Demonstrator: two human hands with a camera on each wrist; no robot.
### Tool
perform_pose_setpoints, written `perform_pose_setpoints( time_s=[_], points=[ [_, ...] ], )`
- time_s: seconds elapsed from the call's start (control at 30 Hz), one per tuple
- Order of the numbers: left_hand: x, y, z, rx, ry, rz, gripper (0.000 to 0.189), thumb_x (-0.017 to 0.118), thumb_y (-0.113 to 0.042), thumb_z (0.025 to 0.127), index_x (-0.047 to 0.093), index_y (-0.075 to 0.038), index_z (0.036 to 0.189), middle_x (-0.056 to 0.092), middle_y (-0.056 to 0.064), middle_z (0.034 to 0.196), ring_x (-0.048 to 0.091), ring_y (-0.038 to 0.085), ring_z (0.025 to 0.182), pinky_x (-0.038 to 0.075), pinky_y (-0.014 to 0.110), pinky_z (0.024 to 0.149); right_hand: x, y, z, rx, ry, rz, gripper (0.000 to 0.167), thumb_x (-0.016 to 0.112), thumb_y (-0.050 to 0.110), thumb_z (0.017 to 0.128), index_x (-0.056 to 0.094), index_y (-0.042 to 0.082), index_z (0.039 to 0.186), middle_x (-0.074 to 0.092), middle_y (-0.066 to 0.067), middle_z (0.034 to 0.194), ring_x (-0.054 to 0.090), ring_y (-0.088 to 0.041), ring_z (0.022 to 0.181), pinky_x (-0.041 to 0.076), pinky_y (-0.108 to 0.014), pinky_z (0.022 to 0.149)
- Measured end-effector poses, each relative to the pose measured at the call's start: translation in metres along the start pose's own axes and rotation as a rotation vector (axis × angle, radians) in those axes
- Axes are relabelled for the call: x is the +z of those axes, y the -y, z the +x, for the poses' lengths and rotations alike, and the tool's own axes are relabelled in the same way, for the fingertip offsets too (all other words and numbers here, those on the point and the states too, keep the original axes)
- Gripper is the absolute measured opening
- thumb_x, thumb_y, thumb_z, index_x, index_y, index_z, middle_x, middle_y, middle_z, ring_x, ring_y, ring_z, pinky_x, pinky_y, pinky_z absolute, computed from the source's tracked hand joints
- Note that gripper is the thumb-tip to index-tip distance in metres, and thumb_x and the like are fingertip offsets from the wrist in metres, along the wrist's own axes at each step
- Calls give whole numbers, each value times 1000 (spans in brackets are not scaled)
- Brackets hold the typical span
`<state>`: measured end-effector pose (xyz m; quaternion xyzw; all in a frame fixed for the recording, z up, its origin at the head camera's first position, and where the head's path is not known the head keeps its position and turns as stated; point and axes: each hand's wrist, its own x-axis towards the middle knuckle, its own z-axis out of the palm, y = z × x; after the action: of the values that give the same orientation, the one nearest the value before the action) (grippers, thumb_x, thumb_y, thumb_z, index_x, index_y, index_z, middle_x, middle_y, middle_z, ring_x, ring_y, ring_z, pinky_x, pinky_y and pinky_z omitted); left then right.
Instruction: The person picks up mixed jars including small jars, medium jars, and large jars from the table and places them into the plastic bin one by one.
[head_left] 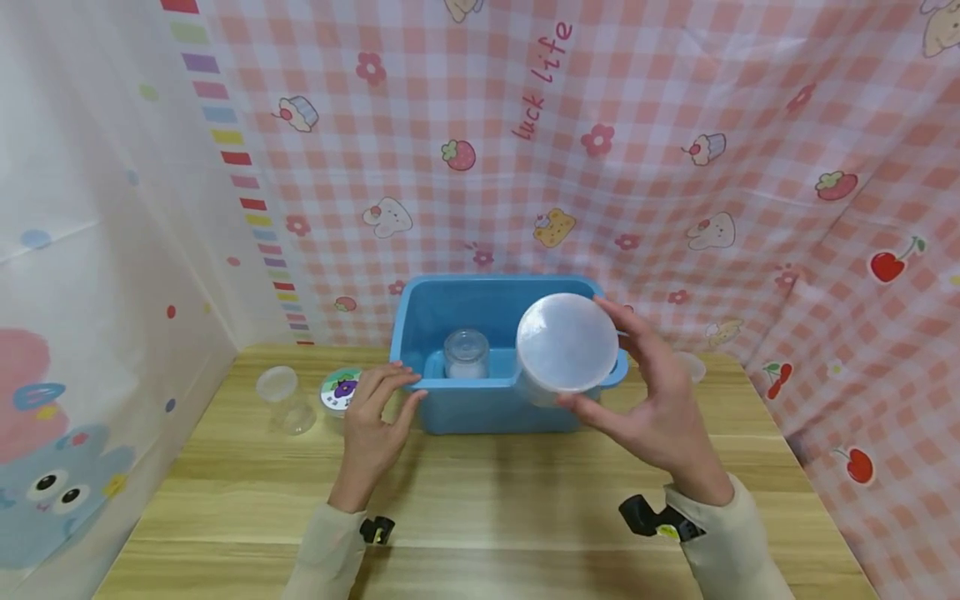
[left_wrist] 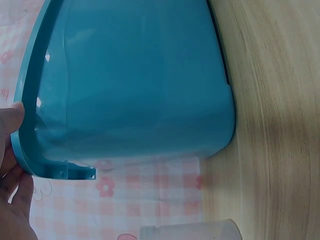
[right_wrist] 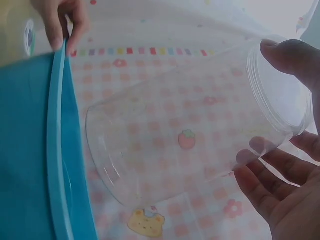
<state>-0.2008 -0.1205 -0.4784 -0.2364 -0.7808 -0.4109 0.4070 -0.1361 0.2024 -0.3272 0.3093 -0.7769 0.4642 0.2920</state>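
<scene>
A clear plastic jar with a whitish screw lid (head_left: 567, 342) is in my right hand (head_left: 660, 408). Thumb and fingers grip it around the lid end, and its see-through body (right_wrist: 185, 125) slants down over the bin's front rim. My left hand (head_left: 378, 421) pinches the front left corner of the blue plastic bin (head_left: 495, 412), thumb outside the rim and fingers over it. In the left wrist view the bin's side wall (left_wrist: 135, 85) fills much of the picture. Inside the bin stands a small clear jar (head_left: 467, 354).
Left of the bin on the wooden table (head_left: 480, 517) are a clear jar with a pale lid (head_left: 285, 400) and a container with a green and purple printed lid (head_left: 339, 390). A pale round lid (head_left: 692, 367) shows behind my right hand. A checked curtain (head_left: 525, 192) hangs behind.
</scene>
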Motion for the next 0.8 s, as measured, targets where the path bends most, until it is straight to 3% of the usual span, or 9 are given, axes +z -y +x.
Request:
perform_pose_setpoints(
  time_s=[0.2,0.37,0.6,0.8],
  points=[
    [1,3,-1,16,-14,-10,27,87,-2,78,77,-4,104,73,14,109,64,32,114,44,21,112,-9,-8,15,-11,34,-184,104,97,9,61,48,12,152,59,-6,147,63,-18,122,50,-20,106],
    [2,4,-1,17,-15,1,26,87,-4,79,77,-4,104,73,14,110,65,31,114,45,22,112,-12,-20,27,-23,88,-288,103,99,15,63,48,14,152,61,-6,143,64,-24,119,55,-36,99],
    [2,4,-1,8,-5,-6,26,87,-5,79,77,-3,103,73,15,110,65,31,114,44,20,112,-11,-43,35,-82,198,-355,98,97,24,68,47,14,152,59,-10,142,58,-27,124,57,-51,94],
    [2,4,-1,1,-5,-1,25,87,-5,80,77,-4,103,73,15,110,65,31,114,44,20,112,-7,-57,35,-70,314,-443,93,91,33,77,44,17,155,57,-11,143,56,-28,122,61,-50,84]
  ],
)
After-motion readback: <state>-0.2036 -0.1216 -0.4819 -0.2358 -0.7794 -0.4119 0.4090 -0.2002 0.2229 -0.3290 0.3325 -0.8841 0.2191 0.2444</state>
